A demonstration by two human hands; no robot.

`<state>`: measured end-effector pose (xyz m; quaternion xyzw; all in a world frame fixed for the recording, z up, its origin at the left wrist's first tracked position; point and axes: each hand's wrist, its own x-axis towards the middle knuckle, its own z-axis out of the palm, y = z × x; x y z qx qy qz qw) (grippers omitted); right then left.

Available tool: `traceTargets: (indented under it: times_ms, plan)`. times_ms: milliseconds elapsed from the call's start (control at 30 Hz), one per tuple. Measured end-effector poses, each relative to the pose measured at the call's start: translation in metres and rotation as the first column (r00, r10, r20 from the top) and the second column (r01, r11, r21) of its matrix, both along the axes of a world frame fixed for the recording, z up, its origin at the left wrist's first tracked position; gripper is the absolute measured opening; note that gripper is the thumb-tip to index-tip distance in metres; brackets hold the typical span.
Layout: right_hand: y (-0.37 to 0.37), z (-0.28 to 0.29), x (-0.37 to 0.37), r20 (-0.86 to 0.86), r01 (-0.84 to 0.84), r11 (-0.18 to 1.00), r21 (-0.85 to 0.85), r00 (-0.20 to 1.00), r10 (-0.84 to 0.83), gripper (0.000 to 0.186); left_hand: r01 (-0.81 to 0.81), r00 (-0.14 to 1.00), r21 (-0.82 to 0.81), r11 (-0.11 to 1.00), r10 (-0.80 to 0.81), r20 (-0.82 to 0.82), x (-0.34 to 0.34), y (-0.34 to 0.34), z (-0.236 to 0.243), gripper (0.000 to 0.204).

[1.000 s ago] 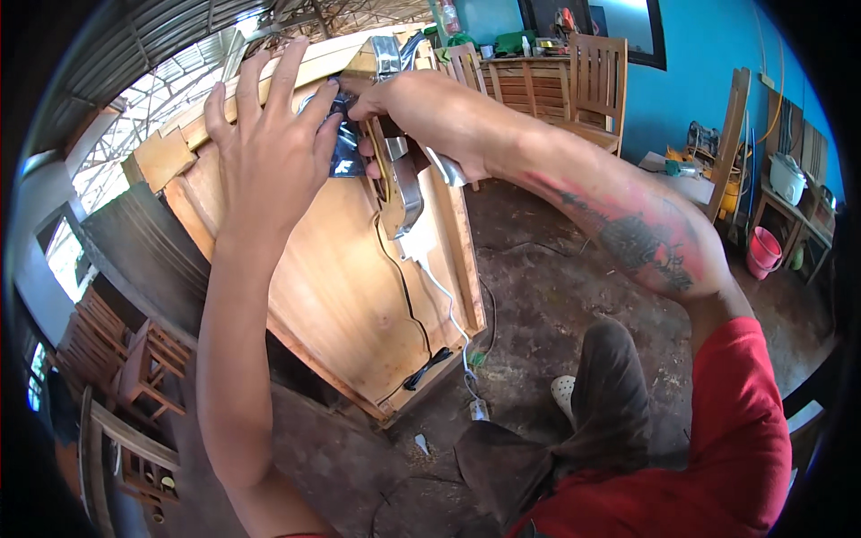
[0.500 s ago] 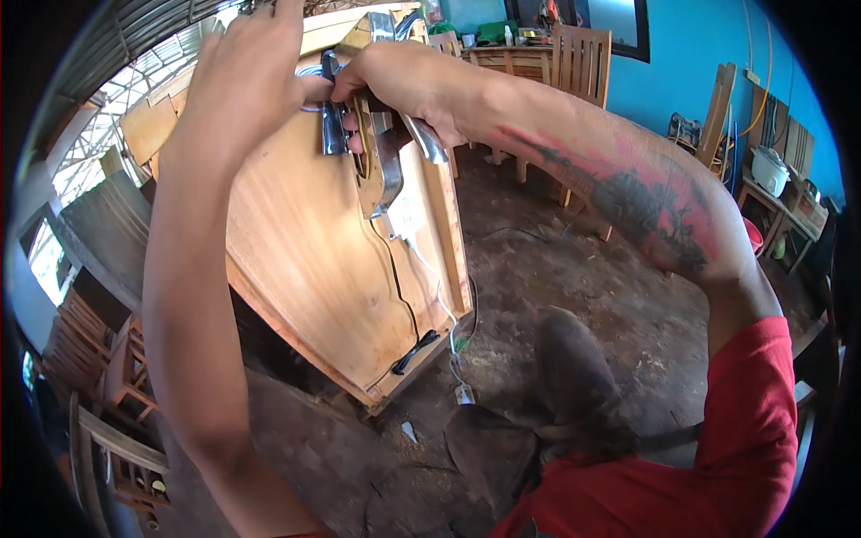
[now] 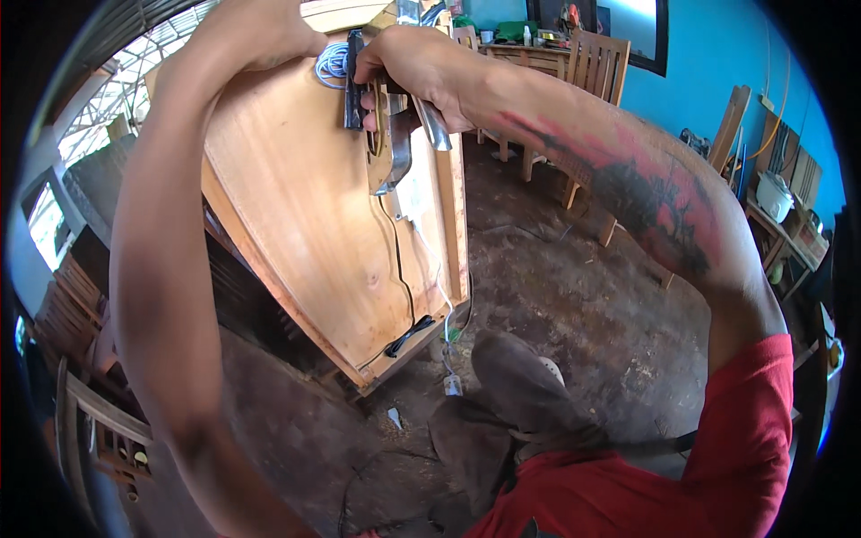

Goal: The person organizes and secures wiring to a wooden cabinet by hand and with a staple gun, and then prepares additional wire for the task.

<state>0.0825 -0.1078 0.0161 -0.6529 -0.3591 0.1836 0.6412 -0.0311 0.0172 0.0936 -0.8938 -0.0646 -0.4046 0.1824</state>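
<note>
My right hand [image 3: 413, 72] is wrapped round a metal hand tool [image 3: 391, 166] that looks like a staple gun, with a silver lever [image 3: 435, 125] below the palm. Its fingers pass through the tool's grip, over the light wooden panel [image 3: 296, 197]. Close beside the fingertips stands a glossy black strip [image 3: 353, 81]; whether the hand touches it I cannot tell. Left of that strip lies a coil of pale blue cable [image 3: 332, 65]. My left hand [image 3: 269, 31] is at the panel's far left, its thumb pointing towards the coil and its other fingers cut off by the upper edge.
A white cable [image 3: 430, 247] and a thin black cable with a bundled end [image 3: 408, 336] run down the panel. A wooden chair [image 3: 599, 67] and a cluttered table [image 3: 525, 58] stand behind. Wooden furniture [image 3: 112, 421] is at the left, a rice cooker [image 3: 774, 195] at the right.
My left hand has moved up and left, away from the black strip and my right fingers, uncovering the cable coil. My right hand keeps its grip on the tool. The view has shifted slightly.
</note>
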Motion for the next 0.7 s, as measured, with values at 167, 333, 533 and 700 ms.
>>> traceTargets:
  times_ms: [167, 333, 533, 700]
  plan:
    - [0.003, -0.003, -0.003, 0.048, 0.054, 0.997, 0.046, 0.997, -0.056, 0.013, -0.185, 0.982, -0.094, 0.978, 0.182, -0.038, 0.006, -0.012, 0.002, 0.045]
    - [0.008, -0.007, -0.007, 0.118, 0.148, 0.983, 0.111, 0.98, -0.16, 0.013, -0.147, 0.988, -0.071, 0.987, 0.143, -0.052, 0.005, -0.014, 0.002, 0.044]
    - [0.019, -0.012, -0.001, 0.112, 0.203, 0.968, 0.146, 0.969, -0.22, 0.019, -0.197, 0.978, -0.192, 0.961, 0.181, -0.099, -0.006, -0.03, 0.002, 0.041]
    - [0.015, -0.012, 0.015, 0.42, 0.289, 0.957, -0.029, 0.872, -0.251, 0.019, -0.166, 0.986, -0.148, 0.975, 0.161, -0.043, 0.002, -0.043, -0.012, 0.046]
